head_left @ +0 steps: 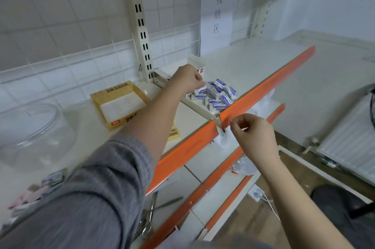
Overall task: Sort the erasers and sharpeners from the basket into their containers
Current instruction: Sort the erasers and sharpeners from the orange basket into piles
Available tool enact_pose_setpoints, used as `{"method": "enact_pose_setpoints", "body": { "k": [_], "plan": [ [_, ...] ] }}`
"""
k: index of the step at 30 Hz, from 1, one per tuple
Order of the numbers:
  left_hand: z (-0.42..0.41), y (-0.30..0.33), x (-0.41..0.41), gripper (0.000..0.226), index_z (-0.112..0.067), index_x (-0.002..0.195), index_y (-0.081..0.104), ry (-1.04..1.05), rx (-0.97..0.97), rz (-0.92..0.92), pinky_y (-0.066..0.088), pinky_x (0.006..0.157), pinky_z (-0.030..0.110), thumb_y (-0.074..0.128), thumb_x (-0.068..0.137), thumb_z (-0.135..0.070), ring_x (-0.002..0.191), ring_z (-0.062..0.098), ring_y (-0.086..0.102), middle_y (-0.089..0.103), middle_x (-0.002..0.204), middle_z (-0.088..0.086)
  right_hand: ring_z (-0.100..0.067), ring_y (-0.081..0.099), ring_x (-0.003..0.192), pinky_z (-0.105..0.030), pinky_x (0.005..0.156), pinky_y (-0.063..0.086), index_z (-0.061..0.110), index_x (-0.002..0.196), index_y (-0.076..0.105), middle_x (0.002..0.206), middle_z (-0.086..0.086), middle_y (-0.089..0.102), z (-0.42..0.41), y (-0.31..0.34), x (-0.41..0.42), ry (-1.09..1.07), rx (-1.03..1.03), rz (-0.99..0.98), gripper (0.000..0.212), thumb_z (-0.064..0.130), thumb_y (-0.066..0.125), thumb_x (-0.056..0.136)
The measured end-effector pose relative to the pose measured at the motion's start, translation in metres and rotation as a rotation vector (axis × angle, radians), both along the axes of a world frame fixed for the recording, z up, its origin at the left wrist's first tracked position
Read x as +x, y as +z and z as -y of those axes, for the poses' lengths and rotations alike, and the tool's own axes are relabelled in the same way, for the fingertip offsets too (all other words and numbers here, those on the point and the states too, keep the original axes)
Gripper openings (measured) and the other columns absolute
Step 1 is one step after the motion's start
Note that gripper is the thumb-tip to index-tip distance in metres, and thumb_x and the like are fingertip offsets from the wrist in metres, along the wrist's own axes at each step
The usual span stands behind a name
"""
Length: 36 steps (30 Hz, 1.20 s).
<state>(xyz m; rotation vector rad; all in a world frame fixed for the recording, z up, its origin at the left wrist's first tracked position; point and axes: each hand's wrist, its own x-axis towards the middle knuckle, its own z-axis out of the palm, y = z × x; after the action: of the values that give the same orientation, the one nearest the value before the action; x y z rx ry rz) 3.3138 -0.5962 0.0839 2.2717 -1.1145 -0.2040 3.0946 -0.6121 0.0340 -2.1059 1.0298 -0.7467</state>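
A pile of several white erasers with blue labels (pixel 218 94) lies on the right shelf board, behind the orange shelf edge (pixel 239 106). My left hand (pixel 187 78) reaches over the pile's left side. Its fingers are curled down and grip a white eraser (pixel 199 89) that shows just below them. My right hand (pixel 253 133) hovers in front of the orange edge with loosely curled fingers, and I see nothing in it. A yellow cardboard box (pixel 119 104) stands open on the left shelf board. A white box (pixel 197 66) stands partly hidden behind my left hand.
A clear plastic tub (pixel 34 133) sits at the far left. A slotted metal upright (pixel 142 25) and a wire grid back the shelf. A paper sign (pixel 217 15) hangs at the rear. Lower orange-edged shelves (pixel 223 169) and a white radiator (pixel 349 143) lie to the right.
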Motion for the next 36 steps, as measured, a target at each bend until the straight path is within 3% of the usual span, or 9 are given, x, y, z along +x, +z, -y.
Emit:
{"method": "enact_pose_setpoints", "body": {
  "k": [4, 8, 14, 18, 23, 27, 30, 33, 36],
  "plan": [
    [-0.021, 0.006, -0.007, 0.021, -0.016, 0.104, 0.072, 0.087, -0.106, -0.011, 0.046, 0.075, 0.022, 0.065, 0.085, -0.018, 0.083, 0.013, 0.06, 0.069, 0.103, -0.001, -0.003, 0.049, 0.046, -0.023, 0.05, 0.04, 0.027, 0.072, 0.064, 0.073, 0.014, 0.065, -0.006, 0.0, 0.001, 0.05, -0.017, 0.001, 0.017, 0.026, 0.057, 0.087],
    [-0.069, 0.018, -0.025, 0.021, -0.016, 0.104, 0.073, 0.195, -0.222, -0.027, 0.051, 0.076, 0.025, 0.058, 0.088, -0.015, 0.085, 0.013, 0.063, 0.07, 0.1, -0.002, -0.002, 0.052, 0.049, -0.022, 0.051, 0.037, 0.026, 0.072, 0.062, 0.071, 0.015, 0.063, -0.019, 0.007, 0.003, 0.137, -0.043, 0.015, 0.017, 0.029, 0.059, 0.089],
    [-0.187, 0.027, -0.057, 0.018, -0.017, 0.102, 0.073, 0.439, -0.45, -0.038, 0.043, 0.063, 0.007, 0.06, 0.09, -0.02, 0.071, -0.009, 0.054, 0.065, 0.088, -0.01, -0.009, 0.058, 0.062, -0.026, 0.056, 0.045, 0.027, 0.073, 0.061, 0.071, 0.012, 0.063, -0.066, 0.034, 0.027, 0.318, -0.083, 0.089, 0.015, 0.022, 0.059, 0.086],
    [-0.268, 0.041, -0.063, 0.017, -0.016, 0.1, 0.074, 0.512, -0.412, -0.004, 0.038, 0.06, 0.0, 0.06, 0.09, -0.016, 0.077, -0.006, 0.058, 0.066, 0.089, -0.01, -0.01, 0.059, 0.066, -0.021, 0.056, 0.042, 0.027, 0.076, 0.065, 0.07, 0.012, 0.064, -0.116, 0.047, 0.049, 0.392, -0.111, 0.127, 0.013, 0.024, 0.059, 0.087],
    [-0.372, 0.053, -0.055, 0.018, -0.018, 0.093, 0.073, 0.651, -0.357, 0.046, 0.04, 0.056, 0.008, 0.056, 0.089, -0.012, 0.073, -0.002, 0.056, 0.066, 0.093, -0.01, -0.016, 0.064, 0.07, -0.028, 0.064, 0.05, 0.021, 0.086, 0.072, 0.077, 0.005, 0.069, -0.188, 0.054, 0.078, 0.428, -0.11, 0.198, 0.016, 0.025, 0.056, 0.088],
    [-0.459, 0.058, -0.049, 0.024, -0.021, 0.071, 0.069, 0.718, -0.281, 0.127, 0.045, 0.057, 0.013, 0.054, 0.087, -0.012, 0.066, 0.001, 0.062, 0.071, 0.081, -0.001, -0.012, 0.058, 0.062, -0.022, 0.055, 0.042, 0.016, 0.087, 0.073, 0.073, 0.005, 0.067, -0.262, 0.054, 0.102, 0.432, -0.133, 0.263, 0.02, 0.023, 0.055, 0.09],
    [-0.518, 0.06, -0.047, 0.019, -0.018, 0.081, 0.074, 0.754, -0.22, 0.148, 0.045, 0.06, 0.024, 0.056, 0.089, -0.016, 0.062, 0.009, 0.056, 0.071, 0.084, 0.0, -0.015, 0.063, 0.07, -0.026, 0.061, 0.045, 0.015, 0.087, 0.074, 0.077, 0.001, 0.071, -0.319, 0.055, 0.118, 0.454, -0.092, 0.31, 0.019, 0.022, 0.056, 0.089],
    [-0.564, 0.054, -0.044, 0.02, -0.02, 0.087, 0.074, 0.79, -0.159, 0.144, 0.039, 0.054, 0.018, 0.055, 0.091, -0.018, 0.056, 0.0, 0.051, 0.064, 0.076, -0.016, -0.01, 0.062, 0.07, -0.025, 0.067, 0.047, 0.018, 0.084, 0.074, 0.076, 0.004, 0.071, -0.364, 0.057, 0.131, 0.494, -0.046, 0.324, 0.016, 0.02, 0.058, 0.087],
    [-0.596, 0.045, -0.041, 0.019, -0.026, 0.095, 0.073, 0.825, -0.125, 0.128, 0.035, 0.058, 0.011, 0.055, 0.091, -0.021, 0.065, -0.005, 0.051, 0.058, 0.078, -0.021, -0.005, 0.059, 0.062, -0.021, 0.064, 0.046, 0.023, 0.077, 0.07, 0.068, 0.01, 0.066, -0.396, 0.061, 0.141, 0.565, -0.047, 0.341, 0.014, 0.015, 0.061, 0.084]
  ]
}}
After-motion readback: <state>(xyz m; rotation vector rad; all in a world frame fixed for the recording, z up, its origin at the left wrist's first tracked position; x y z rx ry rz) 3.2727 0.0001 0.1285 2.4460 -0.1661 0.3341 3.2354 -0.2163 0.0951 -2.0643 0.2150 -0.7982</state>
